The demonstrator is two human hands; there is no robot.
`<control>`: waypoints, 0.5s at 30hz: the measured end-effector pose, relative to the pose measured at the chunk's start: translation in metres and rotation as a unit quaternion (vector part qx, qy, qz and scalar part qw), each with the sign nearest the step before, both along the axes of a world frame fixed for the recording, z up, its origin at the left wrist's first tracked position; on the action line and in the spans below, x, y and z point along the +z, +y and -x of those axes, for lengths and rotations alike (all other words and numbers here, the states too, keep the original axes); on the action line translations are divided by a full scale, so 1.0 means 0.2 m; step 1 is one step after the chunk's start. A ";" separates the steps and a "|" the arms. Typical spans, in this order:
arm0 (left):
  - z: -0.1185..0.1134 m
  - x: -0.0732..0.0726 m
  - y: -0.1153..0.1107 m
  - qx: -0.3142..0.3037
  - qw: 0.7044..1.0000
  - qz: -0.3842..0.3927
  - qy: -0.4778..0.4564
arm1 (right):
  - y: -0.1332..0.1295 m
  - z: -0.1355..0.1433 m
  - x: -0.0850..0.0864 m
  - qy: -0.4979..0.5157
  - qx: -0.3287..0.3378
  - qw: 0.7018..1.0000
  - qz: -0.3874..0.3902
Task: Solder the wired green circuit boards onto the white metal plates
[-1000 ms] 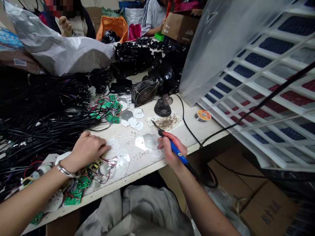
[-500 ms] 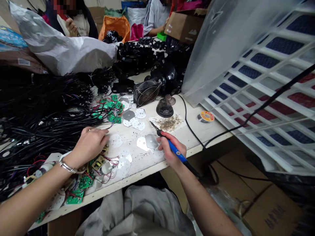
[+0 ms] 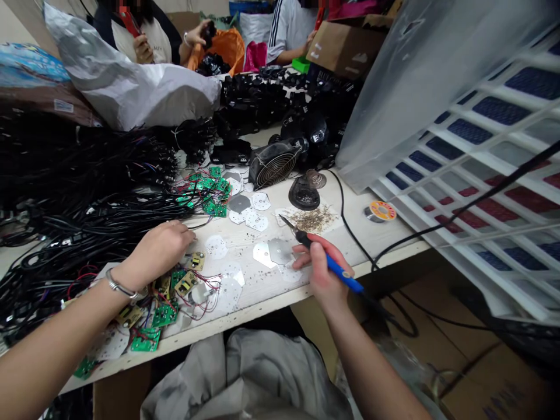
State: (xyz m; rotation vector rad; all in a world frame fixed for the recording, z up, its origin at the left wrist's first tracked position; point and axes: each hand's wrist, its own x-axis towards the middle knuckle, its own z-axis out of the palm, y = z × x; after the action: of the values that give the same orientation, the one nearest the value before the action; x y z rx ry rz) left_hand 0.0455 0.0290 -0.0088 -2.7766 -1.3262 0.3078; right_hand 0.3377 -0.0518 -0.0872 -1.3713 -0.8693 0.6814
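Observation:
My right hand (image 3: 326, 268) grips a blue soldering iron (image 3: 339, 271). Its dark tip points up and left, by a pale patch (image 3: 339, 219) strewn with brown bits. Below the tip lie a grey plate and a white plate (image 3: 263, 255), close to my right fingers. My left hand (image 3: 164, 248) is curled with fingertips together, beside a heap of black cables (image 3: 126, 213); what it pinches, if anything, is hidden. Green circuit boards (image 3: 214, 208) with wires lie beyond that hand. Yellowish boards (image 3: 186, 284) lie just below it.
A small fan (image 3: 275, 166) and a dark iron stand (image 3: 304, 195) with a coiled spring sit behind. A solder spool (image 3: 380, 211) lies right, near a white crate (image 3: 472, 186). The iron's black cord crosses there. Two co-workers sit across the table, beyond black housings (image 3: 262, 102).
The view has turned slightly left, so things sit further right. The soldering iron's handle has swung a little right and lower. A co-worker's hand now holds up a dark thing.

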 end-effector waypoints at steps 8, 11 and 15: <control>-0.10 -0.10 0.00 0.107 0.985 0.062 -0.120 | 0.02 0.30 0.06 0.158 0.100 0.982 0.027; -0.11 -0.14 -0.01 0.122 0.981 0.067 -0.133 | 0.00 0.37 0.05 0.172 0.126 0.975 0.064; -0.11 -0.15 -0.02 0.118 0.979 0.076 -0.147 | -0.03 0.40 0.02 0.168 0.154 0.970 0.087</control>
State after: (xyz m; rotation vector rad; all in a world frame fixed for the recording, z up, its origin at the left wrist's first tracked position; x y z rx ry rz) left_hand 0.0674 0.0251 -0.0396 -2.8768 -1.7749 0.0041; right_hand 0.2576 -0.0582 -0.0831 -1.2344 -0.7677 1.2159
